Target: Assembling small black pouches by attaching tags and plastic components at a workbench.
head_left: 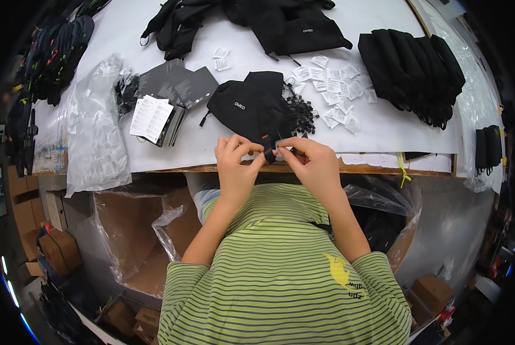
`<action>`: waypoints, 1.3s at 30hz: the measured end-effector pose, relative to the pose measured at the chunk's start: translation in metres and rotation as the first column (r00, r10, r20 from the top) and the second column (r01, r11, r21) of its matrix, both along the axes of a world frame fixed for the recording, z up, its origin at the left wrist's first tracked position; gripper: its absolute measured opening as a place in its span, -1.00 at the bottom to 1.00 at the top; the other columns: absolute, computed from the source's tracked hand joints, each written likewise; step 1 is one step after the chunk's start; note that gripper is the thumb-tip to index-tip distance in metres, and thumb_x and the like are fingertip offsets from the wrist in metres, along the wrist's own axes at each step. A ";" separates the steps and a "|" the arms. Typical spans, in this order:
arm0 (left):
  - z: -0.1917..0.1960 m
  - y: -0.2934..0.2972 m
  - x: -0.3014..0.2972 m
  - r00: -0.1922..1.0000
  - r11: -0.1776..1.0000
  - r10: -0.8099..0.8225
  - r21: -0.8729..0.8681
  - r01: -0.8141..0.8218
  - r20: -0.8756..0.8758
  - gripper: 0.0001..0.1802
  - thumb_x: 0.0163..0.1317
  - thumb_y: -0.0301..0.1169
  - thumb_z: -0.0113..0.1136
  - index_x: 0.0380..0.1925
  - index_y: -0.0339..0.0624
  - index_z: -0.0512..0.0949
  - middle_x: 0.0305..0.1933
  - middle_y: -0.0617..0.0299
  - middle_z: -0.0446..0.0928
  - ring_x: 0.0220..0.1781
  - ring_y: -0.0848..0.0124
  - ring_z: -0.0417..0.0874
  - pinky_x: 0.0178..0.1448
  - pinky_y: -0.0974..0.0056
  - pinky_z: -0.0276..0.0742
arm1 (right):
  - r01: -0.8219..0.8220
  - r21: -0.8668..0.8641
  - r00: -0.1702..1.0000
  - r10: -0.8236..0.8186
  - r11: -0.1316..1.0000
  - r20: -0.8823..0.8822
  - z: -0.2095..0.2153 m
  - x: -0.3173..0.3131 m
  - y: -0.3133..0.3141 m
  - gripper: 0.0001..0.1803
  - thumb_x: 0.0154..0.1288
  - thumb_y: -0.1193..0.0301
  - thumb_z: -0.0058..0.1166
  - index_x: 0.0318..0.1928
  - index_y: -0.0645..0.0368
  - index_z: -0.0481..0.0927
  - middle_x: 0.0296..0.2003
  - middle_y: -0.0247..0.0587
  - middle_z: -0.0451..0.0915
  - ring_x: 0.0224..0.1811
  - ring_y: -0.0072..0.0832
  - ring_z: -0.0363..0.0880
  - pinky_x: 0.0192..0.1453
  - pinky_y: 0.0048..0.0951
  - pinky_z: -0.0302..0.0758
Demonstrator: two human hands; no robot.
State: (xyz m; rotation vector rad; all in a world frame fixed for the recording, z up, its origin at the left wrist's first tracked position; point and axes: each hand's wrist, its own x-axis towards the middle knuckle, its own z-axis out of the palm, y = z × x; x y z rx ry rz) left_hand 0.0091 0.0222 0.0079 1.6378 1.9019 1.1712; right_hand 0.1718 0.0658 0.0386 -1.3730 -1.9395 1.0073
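Observation:
My left hand (236, 163) and my right hand (310, 161) meet at the near edge of the white table (384, 129). Together they pinch a small black strap piece (269, 151) that belongs to the black fabric pouch (250, 105) lying just beyond them. My left fingers hold the strap's left side. The right fingers grip its right end, where a small pale tag shows. A heap of small black plastic fasteners (299, 113) lies right of the pouch.
Several small white sachets (338, 86) lie scattered behind the fasteners. A row of black pouches (412, 66) stands at the right, more black pouches (286, 26) at the back. Dark cards and white leaflets (160, 103) sit left, beside clear plastic bags (93, 126). Plastic-lined cardboard boxes (137, 230) stand under the table.

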 end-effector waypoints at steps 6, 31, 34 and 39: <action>0.002 -0.009 -0.009 0.947 0.993 0.047 -0.121 -0.009 0.319 -0.86 -0.05 -0.53 0.35 -0.42 -0.25 0.68 -0.45 0.31 0.48 -0.31 0.41 0.32 -0.24 0.37 0.28 | -0.152 0.186 0.988 0.149 0.971 0.028 -0.011 -0.011 -0.004 -0.88 0.14 0.44 0.25 -0.28 0.10 0.68 -0.49 -0.35 0.59 -0.66 -0.57 0.41 -0.54 -0.57 0.33; 0.034 -0.021 0.007 0.734 0.973 -0.113 -0.074 0.218 0.670 -0.88 0.31 -0.44 0.13 -0.36 -0.27 0.53 -0.56 0.46 0.49 -0.60 0.82 0.19 -0.56 0.58 -0.02 | -0.251 -0.293 0.707 -0.032 0.922 -0.707 0.004 0.003 -0.011 -0.81 0.46 0.42 -0.08 0.01 0.18 0.34 -0.45 -0.35 0.49 -0.43 -0.70 0.35 -0.36 -0.69 0.25; 0.036 -0.021 0.007 0.746 0.960 -0.168 -0.065 0.272 0.644 -0.86 0.32 -0.43 0.10 -0.37 -0.28 0.51 -0.56 0.43 0.50 -0.60 0.79 0.25 -0.55 0.58 0.05 | -0.278 -0.257 0.685 0.004 0.926 -0.729 0.002 0.000 -0.015 -0.80 0.46 0.44 -0.09 0.02 0.18 0.33 -0.47 -0.40 0.42 -0.44 -0.72 0.33 -0.36 -0.69 0.23; 0.038 -0.022 0.005 0.742 0.944 -0.222 -0.051 0.325 0.632 -0.84 0.33 -0.43 0.08 -0.37 -0.31 0.49 -0.55 0.38 0.50 -0.57 0.75 0.31 -0.55 0.57 0.11 | -0.335 -0.239 0.678 0.057 0.911 -0.733 0.002 -0.003 -0.017 -0.80 0.44 0.47 -0.07 0.02 0.19 0.33 -0.51 -0.44 0.35 -0.48 -0.74 0.27 -0.38 -0.68 0.21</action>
